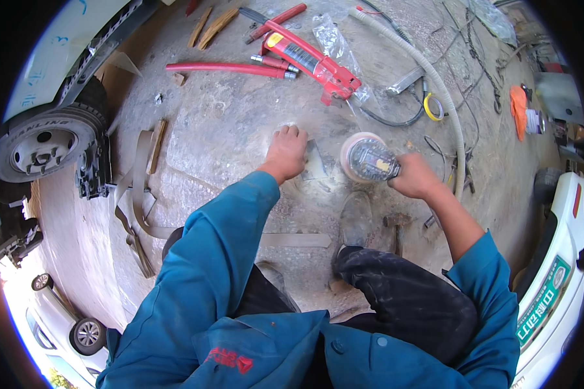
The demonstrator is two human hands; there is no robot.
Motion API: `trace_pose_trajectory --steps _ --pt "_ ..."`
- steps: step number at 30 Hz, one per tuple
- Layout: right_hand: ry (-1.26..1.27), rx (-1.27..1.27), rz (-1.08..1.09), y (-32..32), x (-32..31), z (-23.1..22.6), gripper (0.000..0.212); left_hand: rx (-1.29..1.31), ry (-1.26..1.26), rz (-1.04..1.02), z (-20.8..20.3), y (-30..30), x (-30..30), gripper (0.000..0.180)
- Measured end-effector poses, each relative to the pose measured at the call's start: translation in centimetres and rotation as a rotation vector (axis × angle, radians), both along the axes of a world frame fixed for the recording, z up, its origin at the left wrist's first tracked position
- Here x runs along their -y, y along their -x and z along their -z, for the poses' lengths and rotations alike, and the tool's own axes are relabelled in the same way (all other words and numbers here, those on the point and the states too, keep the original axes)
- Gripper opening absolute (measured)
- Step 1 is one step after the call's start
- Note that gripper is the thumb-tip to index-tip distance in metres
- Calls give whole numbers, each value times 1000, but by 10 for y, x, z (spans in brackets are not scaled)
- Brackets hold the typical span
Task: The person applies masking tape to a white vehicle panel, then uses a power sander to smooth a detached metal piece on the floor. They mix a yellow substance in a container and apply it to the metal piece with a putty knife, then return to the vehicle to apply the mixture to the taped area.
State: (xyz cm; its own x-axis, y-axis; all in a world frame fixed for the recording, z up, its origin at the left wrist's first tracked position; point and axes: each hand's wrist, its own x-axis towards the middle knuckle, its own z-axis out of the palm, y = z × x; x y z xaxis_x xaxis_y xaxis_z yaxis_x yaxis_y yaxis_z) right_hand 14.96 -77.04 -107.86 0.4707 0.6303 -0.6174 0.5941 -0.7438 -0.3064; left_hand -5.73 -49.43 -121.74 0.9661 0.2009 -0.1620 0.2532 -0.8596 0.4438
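Observation:
My right hand (416,176) is wrapped round the rear end of a round disc sander (372,159) with a pale pad and a see-through, dark-patterned top. The sander is over the concrete floor, right of centre; whether its pad touches the floor I cannot tell. To its left, my left hand (287,152) is closed with knuckles up, low over a dusty patch of floor. Beside those fingers shows a thin greyish flat piece (315,159), partly hidden; what the fingers hold I cannot make out.
Ahead lie a red hydraulic jack (313,65), a red bar (224,68) and wood strips (218,28). A pale hose (428,70) runs down the right, near a yellow ring (433,107). A hammer (398,228) lies by my foot. A truck wheel (43,150) stands left.

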Motion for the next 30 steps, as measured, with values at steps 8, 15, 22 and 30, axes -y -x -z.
trace_pose_trajectory --steps 8,15,22,30 --pt "-15 36 116 -16 10 -8 39 170 13 426 -40 33 -7 21" --pt "61 2 -4 3 -24 -10 36 -35 -117 486 -1 99 -4 61" --pt "73 -72 -149 35 -49 9 31 -94 -161 466 14 111 3 59" --pt "160 -62 -177 31 -74 26 33 -133 -139 423 16 109 7 58"
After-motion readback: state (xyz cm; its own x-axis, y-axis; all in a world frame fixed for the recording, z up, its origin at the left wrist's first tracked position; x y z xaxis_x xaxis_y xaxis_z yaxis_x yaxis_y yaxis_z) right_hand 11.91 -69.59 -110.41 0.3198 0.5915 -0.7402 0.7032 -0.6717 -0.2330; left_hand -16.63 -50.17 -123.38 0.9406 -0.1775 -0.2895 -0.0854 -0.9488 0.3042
